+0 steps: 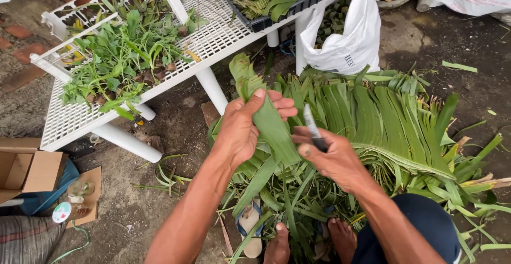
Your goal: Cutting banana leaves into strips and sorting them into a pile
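The left hand (240, 128) wraps its fingers (277, 104) closed around a long green leaf (274, 131), held up just above the big pile of cut leaves (383, 120) on the ground. The right hand (332, 157) is closed on a small knife (313, 128), blade pointing up, just beside the leaf's edge. The leaf looks light, thin and bendy, likely to tear along its grain, so a grip near the firmer midrib seems safest. Behind stands a white slatted desk (213, 40) carrying leafy plants (120, 56), with a white bag (348, 40) nearby.
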